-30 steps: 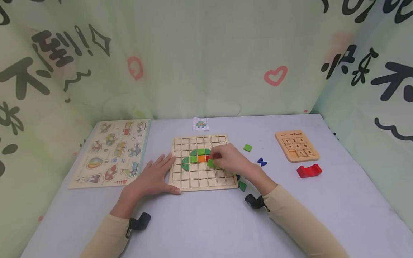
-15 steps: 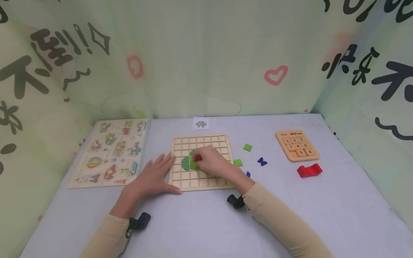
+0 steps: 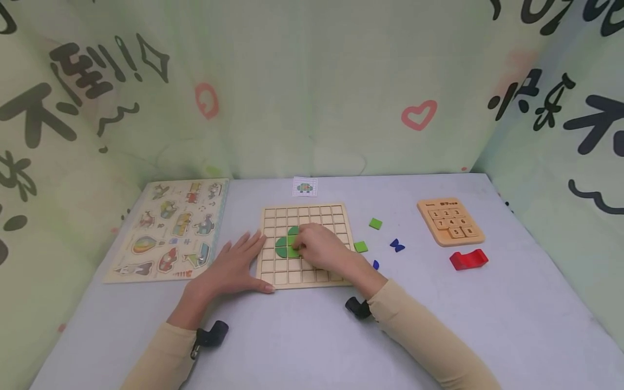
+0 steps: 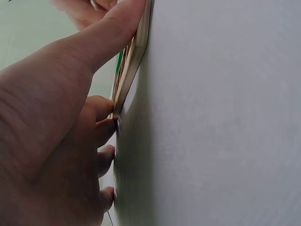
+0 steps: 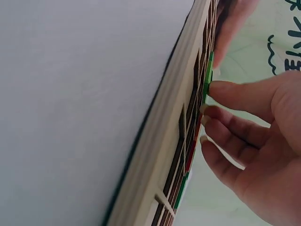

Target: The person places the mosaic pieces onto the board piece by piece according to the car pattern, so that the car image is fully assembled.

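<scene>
A wooden grid board (image 3: 312, 279) lies mid-table, bearing dark green rounded pieces (image 3: 281, 247) and light green squares. My left hand (image 3: 233, 268) rests with spread fingers at the board's left edge; its thumb touches the near corner, as the left wrist view shows the thumb (image 4: 110, 35) against the wood. Over the board, my right hand (image 3: 322, 248) pinches a light green square tile (image 3: 292, 253) down at the grid, fingers bent. In the right wrist view the thumb (image 5: 230, 92) touches a green piece (image 5: 209, 70), with red pieces (image 5: 190, 155) alongside. The hand hides the pattern's right part.
Two light green squares (image 3: 361, 247) and several blue pieces (image 3: 397, 245) lie right of the board. Farther right are a wooden number board (image 3: 450, 221) and a red curved block (image 3: 469, 259). A picture card (image 3: 305, 187) stands behind; a picture puzzle board (image 3: 168, 233) lies left.
My right hand has carried the light green square leftward across the board to the dark green piece, then stayed there. The left hand has kept its place.
</scene>
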A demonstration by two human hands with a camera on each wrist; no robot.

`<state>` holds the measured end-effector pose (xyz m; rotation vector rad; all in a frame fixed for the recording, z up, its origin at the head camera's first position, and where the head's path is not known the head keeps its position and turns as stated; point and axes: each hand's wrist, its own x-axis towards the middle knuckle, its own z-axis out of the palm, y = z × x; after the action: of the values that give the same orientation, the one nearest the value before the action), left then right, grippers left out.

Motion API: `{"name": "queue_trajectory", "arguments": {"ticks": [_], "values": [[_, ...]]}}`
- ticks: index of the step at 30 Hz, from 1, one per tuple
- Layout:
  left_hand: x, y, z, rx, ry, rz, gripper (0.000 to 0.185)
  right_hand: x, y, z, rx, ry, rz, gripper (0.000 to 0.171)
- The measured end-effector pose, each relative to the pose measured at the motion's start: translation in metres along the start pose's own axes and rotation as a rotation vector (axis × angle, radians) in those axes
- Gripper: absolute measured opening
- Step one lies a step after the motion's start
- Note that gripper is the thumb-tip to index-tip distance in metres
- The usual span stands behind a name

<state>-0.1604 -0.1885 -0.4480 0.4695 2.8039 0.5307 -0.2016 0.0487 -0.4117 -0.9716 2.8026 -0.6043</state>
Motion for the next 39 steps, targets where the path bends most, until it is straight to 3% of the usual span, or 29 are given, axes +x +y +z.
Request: {"name": "queue_trajectory", "arguments": {"ticks": [7,20,27,32,39], "values": [[-0.001,0.001,0.0,-0.002,0.005,0.004,0.129,-0.01,0.004,-0.007,-0.005,-0.045,-0.021,0.023],[-0.003,0.001,-0.001,0.003,0.004,-0.004,0.129,-0.042,0.05,-0.039,0.058,-0.019,0.183,0.027],[-0.005,0.001,-0.003,-0.001,0.006,-0.005,0.127,-0.059,0.075,-0.05,0.028,-0.04,0.26,0.029],[-0.005,0.0,-0.002,0.004,0.011,0.008,0.127,-0.065,0.089,-0.046,-0.004,-0.048,0.257,0.028],[-0.004,0.002,-0.003,0.0,0.007,0.011,0.128,-0.067,0.093,-0.043,0.003,0.011,0.246,0.012]]}}
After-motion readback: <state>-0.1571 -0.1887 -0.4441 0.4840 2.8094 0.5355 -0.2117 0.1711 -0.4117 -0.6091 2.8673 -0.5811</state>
